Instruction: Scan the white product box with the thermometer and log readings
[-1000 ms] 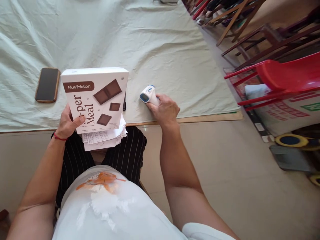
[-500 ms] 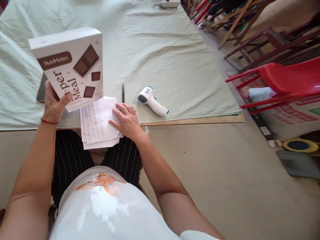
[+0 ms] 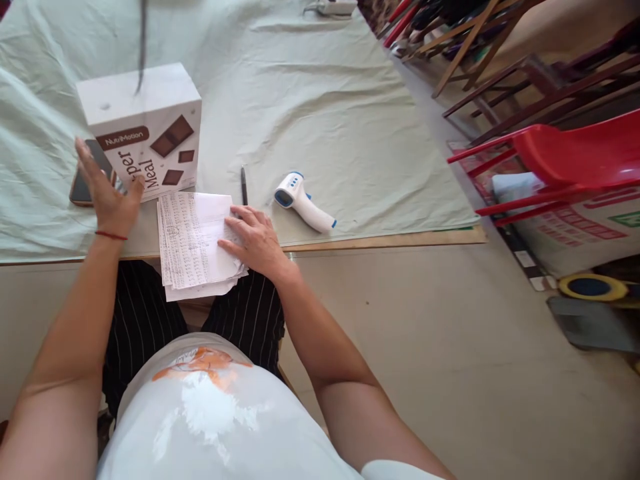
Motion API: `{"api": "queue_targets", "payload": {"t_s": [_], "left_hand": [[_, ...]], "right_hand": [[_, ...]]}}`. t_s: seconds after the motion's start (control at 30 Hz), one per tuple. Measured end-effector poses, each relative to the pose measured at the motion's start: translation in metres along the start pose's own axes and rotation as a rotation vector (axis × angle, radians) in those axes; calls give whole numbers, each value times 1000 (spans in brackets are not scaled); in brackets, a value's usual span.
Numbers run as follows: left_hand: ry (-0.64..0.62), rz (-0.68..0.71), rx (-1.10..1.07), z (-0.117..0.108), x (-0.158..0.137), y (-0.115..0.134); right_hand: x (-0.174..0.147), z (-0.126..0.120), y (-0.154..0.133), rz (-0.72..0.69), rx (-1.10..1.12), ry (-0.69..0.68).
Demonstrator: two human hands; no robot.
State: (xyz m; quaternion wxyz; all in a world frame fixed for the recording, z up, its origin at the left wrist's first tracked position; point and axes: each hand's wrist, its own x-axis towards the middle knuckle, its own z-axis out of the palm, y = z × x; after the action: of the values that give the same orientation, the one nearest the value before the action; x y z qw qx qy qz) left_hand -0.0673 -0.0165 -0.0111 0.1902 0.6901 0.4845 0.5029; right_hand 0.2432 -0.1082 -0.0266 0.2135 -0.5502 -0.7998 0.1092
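Observation:
A white NutriMotion meal box with brown chocolate squares stands upright on the cloth at the left. At its lower left corner is my left hand, open, with fingers spread and the thumb against the box's front; whether the fingers touch its side I cannot tell. Behind that hand a dark phone-like object lies partly hidden. My right hand rests flat and open on the right side of a stack of written papers, which overhangs the table's front edge. Just beyond my right hand lies a dark pen.
A white and blue infrared thermometer lies right of the pen on the green tablecloth. A light-coloured device sits at the far edge. On the floor at right stand a red chair, wooden frames and a printed sack.
The box has come down onto the table and turned to show more of its top. My left hand has loosened and spread its fingers. My right hand stays on the papers.

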Motion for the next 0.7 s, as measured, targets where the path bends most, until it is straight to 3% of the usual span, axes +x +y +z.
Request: {"api": "queue_targets", "payload": {"t_s": [0.03,0.1,0.13,0.2,0.3,0.37,0.5,0.7], "left_hand": [[171,61,133,3,-11,12],[189,157,273,15,-32,37],[127,190,289,23,-40,46],[-116,224,293,41,-48,59],[-441,157,358,60,-46,59],[-560,130,416,62,-42,54],[-648,135,478,55,-43,54],[-681,139,499,49,-49,65]], "right_hand": [[2,-2,2,4,24,7],[7,-6,7,11,55,23],[10,-8,10,16,60,37],[19,-12,17,49,40,80],[36,-16,29,201,-45,133],[47,-17,37,313,-103,101],[61,-17,53,370,-138,18],[59,-20,53,222,58,174]]}}
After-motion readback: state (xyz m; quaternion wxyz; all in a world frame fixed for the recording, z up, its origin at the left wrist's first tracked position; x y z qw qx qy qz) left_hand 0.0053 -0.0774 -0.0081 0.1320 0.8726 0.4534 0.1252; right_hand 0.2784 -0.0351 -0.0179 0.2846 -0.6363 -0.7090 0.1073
